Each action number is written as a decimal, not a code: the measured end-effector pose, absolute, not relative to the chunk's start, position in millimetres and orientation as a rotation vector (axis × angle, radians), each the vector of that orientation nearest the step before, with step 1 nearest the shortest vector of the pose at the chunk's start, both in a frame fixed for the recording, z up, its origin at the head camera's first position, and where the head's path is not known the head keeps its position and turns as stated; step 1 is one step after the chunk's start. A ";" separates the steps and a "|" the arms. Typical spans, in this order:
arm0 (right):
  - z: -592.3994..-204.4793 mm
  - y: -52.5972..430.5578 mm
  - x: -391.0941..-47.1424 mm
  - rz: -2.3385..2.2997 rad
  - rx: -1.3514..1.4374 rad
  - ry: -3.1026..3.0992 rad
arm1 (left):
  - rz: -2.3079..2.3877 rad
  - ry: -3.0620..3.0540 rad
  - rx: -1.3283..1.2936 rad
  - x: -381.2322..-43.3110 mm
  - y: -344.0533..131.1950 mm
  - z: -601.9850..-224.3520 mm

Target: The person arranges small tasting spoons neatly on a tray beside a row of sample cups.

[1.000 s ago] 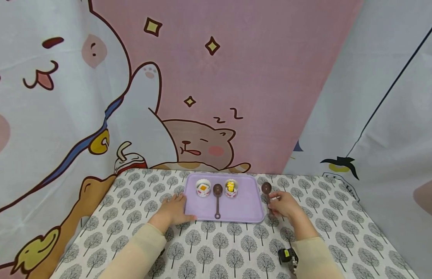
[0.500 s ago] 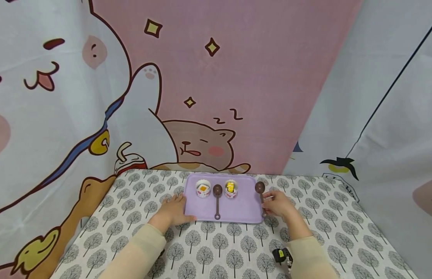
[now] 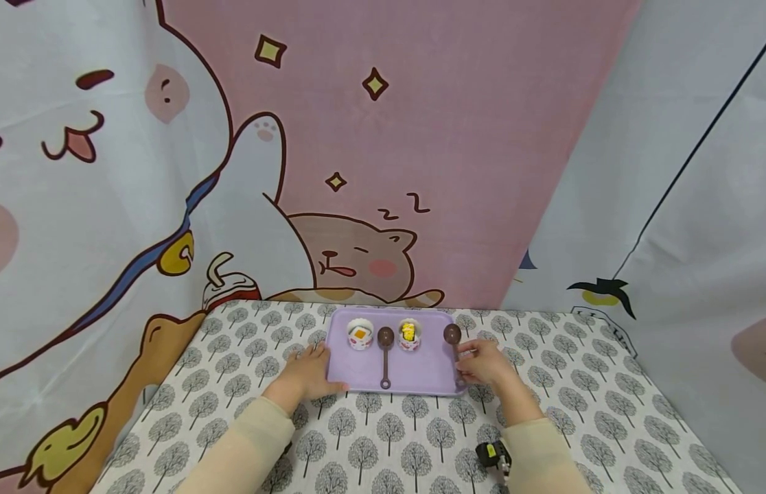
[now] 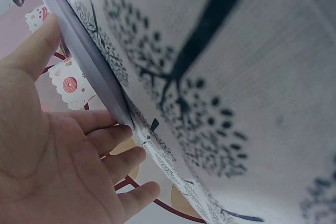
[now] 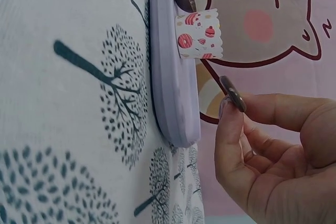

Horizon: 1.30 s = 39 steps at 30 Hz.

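Observation:
A lilac tray (image 3: 423, 374) lies near the back edge of the table. My left hand (image 3: 304, 374) rests at its left side, fingers relaxed along the rim and thumb at the front corner. Between thumb and fingers, my right hand (image 3: 486, 363) pinches the handle of a brown spoon (image 3: 453, 334), whose bowl points away over the tray's right rim. A second brown spoon (image 3: 386, 337) lies on the tray between two small patterned paper cups. The left cup (image 3: 360, 341) contains a white piece with an orange square on top; the right cup (image 3: 410, 344) contains something yellow and black.
A cloth with grey trees (image 3: 364, 453) covers the table. Behind it hangs a pink and white curtain (image 3: 476, 171) with cartoon animals. A small black device (image 3: 491, 453) is by the right sleeve.
My right hand has carried its spoon leftward, from beside the tray to over its right rim. My left hand, the cups and the other spoon have stayed put.

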State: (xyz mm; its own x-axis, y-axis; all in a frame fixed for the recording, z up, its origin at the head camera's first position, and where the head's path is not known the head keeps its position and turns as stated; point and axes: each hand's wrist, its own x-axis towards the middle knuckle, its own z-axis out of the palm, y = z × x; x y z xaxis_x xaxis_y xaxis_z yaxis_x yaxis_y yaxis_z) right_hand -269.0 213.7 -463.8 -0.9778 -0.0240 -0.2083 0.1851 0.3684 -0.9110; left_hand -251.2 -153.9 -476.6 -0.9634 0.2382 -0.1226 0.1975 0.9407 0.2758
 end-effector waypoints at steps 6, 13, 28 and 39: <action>-470.0 211.1 -272.1 -1.688 0.133 2.414 | 0.400 2.937 0.332 -250.1 -153.0 -475.0; -476.3 206.3 -275.3 -1.721 0.129 2.400 | 0.402 2.937 0.323 -250.2 -153.5 -475.6; -484.0 193.6 -281.3 -1.654 0.157 2.440 | 0.408 2.941 0.326 -250.4 -153.9 -476.4; -484.7 186.0 -282.1 -1.610 0.182 2.469 | 0.398 2.944 0.335 -251.9 -154.4 -478.2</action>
State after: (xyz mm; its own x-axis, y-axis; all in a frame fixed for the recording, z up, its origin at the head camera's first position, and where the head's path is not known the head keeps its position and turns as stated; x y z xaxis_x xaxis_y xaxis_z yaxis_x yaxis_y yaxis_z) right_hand -282.1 186.0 -484.7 -0.9748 -0.0002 -0.2233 0.2042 0.4035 -0.8919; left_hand -251.9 -154.4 -478.2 -0.9636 0.2393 -0.1190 0.1991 0.9398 0.2777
